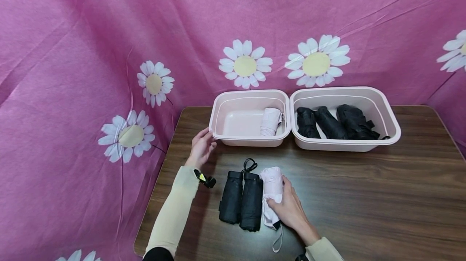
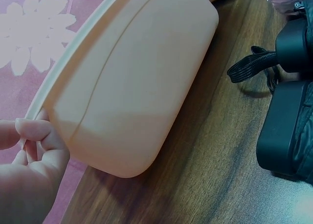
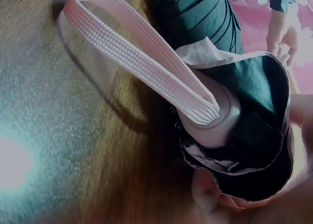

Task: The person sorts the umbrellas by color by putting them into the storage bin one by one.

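Observation:
My left hand (image 1: 202, 146) is at the near left corner of the smaller pink plastic bin (image 1: 251, 142). In the left wrist view its thumb and fingers (image 2: 36, 129) pinch the bin's rim. My right hand (image 1: 291, 208) grips a pale pink folded umbrella (image 1: 272, 184) on the table, thumb on one side and fingers on the other. The right wrist view shows that umbrella's pink wrist strap (image 3: 132, 62) and handle end, with dark lining around it. Two black folded umbrellas (image 1: 231, 198) lie side by side just left of the pink one.
Another pale pink folded umbrella (image 1: 270, 122) lies in the smaller bin. The larger bin (image 1: 349, 145) beside it holds several black folded umbrellas (image 1: 329, 123). Both stand along the back of the wooden table (image 1: 400, 200), before a pink flowered cloth (image 1: 196, 30).

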Action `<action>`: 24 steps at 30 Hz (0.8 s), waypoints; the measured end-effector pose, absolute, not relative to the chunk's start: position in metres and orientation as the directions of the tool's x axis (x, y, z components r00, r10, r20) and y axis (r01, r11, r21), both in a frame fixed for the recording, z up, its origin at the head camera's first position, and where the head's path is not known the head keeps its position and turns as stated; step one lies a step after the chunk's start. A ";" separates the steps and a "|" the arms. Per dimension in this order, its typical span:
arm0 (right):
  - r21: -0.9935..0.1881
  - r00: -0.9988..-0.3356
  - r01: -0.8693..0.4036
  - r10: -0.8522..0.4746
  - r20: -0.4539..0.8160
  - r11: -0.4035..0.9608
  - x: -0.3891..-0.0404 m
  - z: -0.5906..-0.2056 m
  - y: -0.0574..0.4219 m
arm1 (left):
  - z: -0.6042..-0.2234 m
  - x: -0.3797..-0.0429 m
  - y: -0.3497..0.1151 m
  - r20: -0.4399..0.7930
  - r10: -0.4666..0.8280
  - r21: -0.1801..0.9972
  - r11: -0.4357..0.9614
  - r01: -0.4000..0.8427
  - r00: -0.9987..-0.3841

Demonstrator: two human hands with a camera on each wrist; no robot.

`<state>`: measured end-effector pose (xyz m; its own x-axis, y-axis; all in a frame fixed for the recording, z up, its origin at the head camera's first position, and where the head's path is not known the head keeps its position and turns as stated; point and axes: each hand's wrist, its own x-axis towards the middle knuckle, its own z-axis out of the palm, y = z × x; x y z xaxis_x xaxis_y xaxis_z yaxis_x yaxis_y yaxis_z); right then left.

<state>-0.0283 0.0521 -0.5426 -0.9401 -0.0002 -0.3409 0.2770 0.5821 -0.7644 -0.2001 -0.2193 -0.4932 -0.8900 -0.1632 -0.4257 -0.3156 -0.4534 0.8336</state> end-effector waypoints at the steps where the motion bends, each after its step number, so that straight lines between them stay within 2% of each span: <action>1: -0.765 -0.939 0.281 0.002 -0.343 0.579 -0.029 -0.543 0.052 | -0.493 -0.200 -0.219 -0.427 -0.163 0.834 -0.452 -0.317 -0.890; 12: -0.786 -0.943 0.280 0.004 -0.333 0.552 -0.030 -0.541 0.057 | -0.492 -0.199 -0.219 -0.420 -0.156 0.842 -0.435 -0.320 -0.894; 24: -0.779 -0.925 0.332 0.023 -0.379 0.532 -0.037 -0.538 0.062 | -0.494 -0.200 -0.219 -0.413 -0.151 0.842 -0.438 -0.314 -0.898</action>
